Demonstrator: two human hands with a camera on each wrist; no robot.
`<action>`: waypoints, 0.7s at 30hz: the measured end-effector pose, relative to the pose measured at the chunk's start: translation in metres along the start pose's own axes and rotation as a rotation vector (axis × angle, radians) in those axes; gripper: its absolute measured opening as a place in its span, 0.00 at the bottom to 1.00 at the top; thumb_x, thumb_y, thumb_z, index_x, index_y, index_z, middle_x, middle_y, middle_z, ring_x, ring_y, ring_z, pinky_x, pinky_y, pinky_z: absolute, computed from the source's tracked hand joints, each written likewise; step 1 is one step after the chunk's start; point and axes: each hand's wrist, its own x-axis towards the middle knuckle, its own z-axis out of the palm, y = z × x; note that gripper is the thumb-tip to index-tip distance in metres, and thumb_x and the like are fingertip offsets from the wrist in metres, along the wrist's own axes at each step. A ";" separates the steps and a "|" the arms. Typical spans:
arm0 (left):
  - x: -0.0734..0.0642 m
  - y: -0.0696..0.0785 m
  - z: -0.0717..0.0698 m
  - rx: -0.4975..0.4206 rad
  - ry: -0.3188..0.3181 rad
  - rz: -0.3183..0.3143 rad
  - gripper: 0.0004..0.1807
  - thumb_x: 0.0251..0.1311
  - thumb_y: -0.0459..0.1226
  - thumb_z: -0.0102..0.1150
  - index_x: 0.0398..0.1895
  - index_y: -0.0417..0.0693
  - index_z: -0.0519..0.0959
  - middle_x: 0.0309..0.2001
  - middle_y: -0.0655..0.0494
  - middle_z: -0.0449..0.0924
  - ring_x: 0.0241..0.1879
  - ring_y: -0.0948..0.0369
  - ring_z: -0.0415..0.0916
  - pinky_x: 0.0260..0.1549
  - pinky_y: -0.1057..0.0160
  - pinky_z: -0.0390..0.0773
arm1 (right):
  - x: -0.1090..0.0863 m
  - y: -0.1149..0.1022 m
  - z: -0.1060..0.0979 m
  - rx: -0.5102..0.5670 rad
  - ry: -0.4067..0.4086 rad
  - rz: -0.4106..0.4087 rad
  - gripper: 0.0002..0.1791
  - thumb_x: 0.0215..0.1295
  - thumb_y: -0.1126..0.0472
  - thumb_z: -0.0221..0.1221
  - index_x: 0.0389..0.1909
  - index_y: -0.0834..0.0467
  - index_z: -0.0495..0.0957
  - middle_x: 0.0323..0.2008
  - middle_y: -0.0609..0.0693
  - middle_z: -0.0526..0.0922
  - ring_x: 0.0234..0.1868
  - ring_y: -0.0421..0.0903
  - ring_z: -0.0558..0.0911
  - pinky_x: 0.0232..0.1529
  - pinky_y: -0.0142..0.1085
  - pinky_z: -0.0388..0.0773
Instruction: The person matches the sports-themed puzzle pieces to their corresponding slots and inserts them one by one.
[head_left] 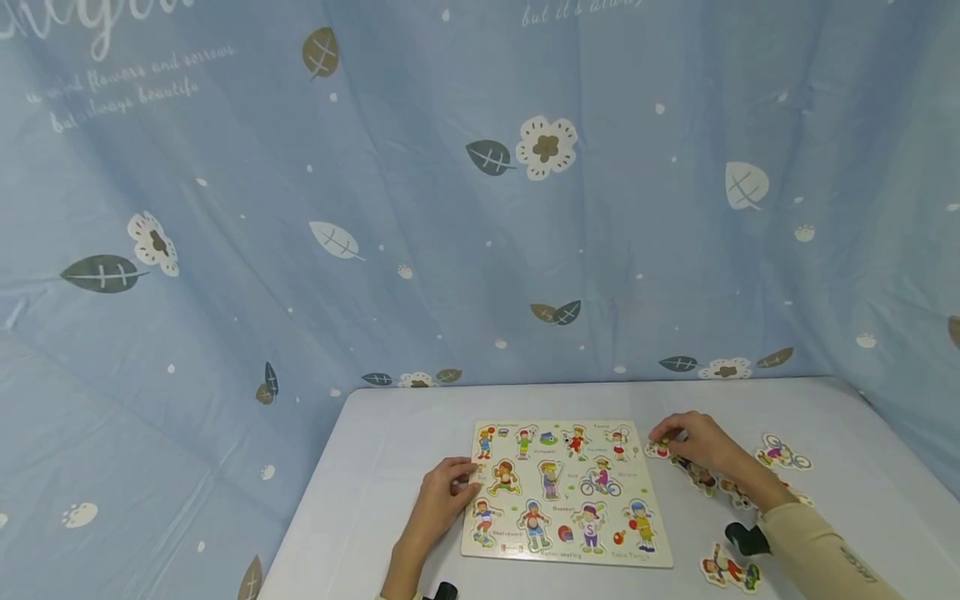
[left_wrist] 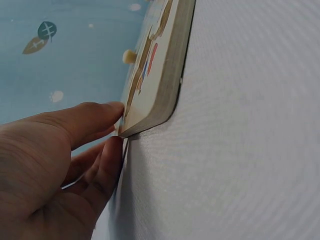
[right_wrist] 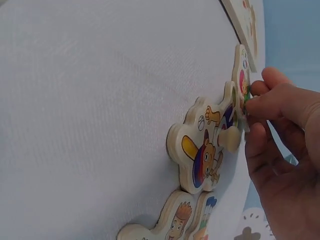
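A wooden knob puzzle board (head_left: 568, 492) with painted sports figures lies on the white table. My left hand (head_left: 446, 492) holds its left edge; in the left wrist view, the thumb (left_wrist: 95, 117) rests on the board's corner while the fingers lie against the edge. To the right of the board, my right hand (head_left: 701, 442) pinches a puzzle piece (right_wrist: 243, 82) with thumb and forefinger. The fingers partly cover that piece. Close beside it lies a baseball bear piece (right_wrist: 202, 155) with a pale round knob.
More loose pieces lie right of the board, among them a bicycle piece (head_left: 782, 452) and, nearer, a skateboard piece (head_left: 729, 571). A red-haired figure piece (right_wrist: 177, 225) touches its neighbours. Behind the table (head_left: 405, 425) hangs a blue patterned curtain (head_left: 435, 192).
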 end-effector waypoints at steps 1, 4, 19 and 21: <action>0.000 0.000 0.000 -0.003 -0.005 -0.010 0.17 0.58 0.36 0.67 0.51 0.42 0.82 0.54 0.49 0.80 0.43 0.61 0.80 0.36 0.74 0.81 | 0.000 0.001 0.000 -0.003 -0.001 0.009 0.12 0.58 0.72 0.61 0.40 0.57 0.85 0.37 0.48 0.86 0.35 0.36 0.79 0.33 0.29 0.78; 0.000 -0.001 0.000 -0.003 -0.018 -0.020 0.18 0.59 0.37 0.66 0.52 0.42 0.82 0.55 0.50 0.80 0.44 0.62 0.80 0.36 0.74 0.81 | 0.001 0.005 0.001 -0.017 -0.016 0.014 0.11 0.59 0.71 0.62 0.41 0.56 0.85 0.37 0.47 0.86 0.35 0.35 0.79 0.35 0.29 0.78; 0.000 0.000 -0.002 -0.011 -0.022 -0.030 0.17 0.59 0.38 0.67 0.51 0.42 0.82 0.55 0.48 0.80 0.45 0.60 0.81 0.36 0.74 0.81 | -0.001 0.005 -0.005 -0.047 0.032 -0.053 0.10 0.61 0.69 0.63 0.41 0.56 0.85 0.39 0.49 0.87 0.37 0.38 0.81 0.35 0.30 0.80; 0.000 0.000 -0.002 -0.015 -0.024 -0.030 0.17 0.59 0.38 0.66 0.51 0.42 0.82 0.55 0.48 0.80 0.45 0.60 0.81 0.36 0.74 0.81 | -0.001 0.005 -0.006 -0.058 0.042 -0.064 0.10 0.61 0.69 0.63 0.42 0.56 0.85 0.39 0.49 0.87 0.37 0.38 0.81 0.35 0.30 0.81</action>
